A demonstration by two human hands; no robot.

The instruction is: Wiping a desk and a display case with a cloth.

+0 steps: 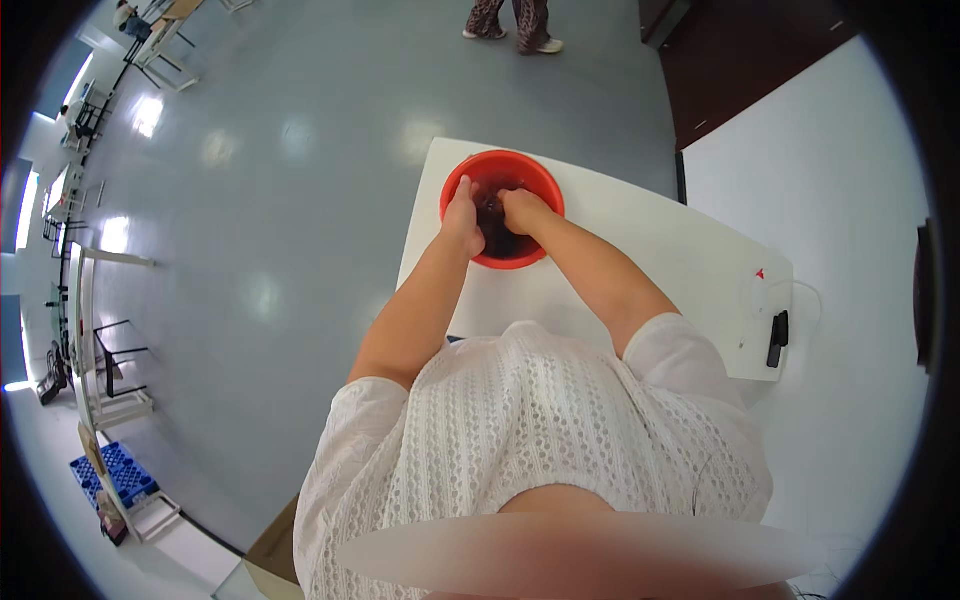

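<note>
A round red plastic basin (556, 196) stands on the white table near its far left corner. Dark contents (498, 234), perhaps wet cloth in water, lie inside; what they are I cannot tell for sure. My left hand (463, 219) reaches over the basin's left side, its visible fingers stretched out and nothing seen in it. From the right, my right hand (523, 211) dips into the basin with curled fingers. Its fingertips are hidden in the dark contents, so any hold on them does not show.
Black objects (778, 339) and a white cable (806, 286) lie at the right end of the white table (637, 247). A white wall (810, 150) adjoins that side. Another person's legs (517, 22) stand beyond the table. A cardboard box (277, 547) is low on the left.
</note>
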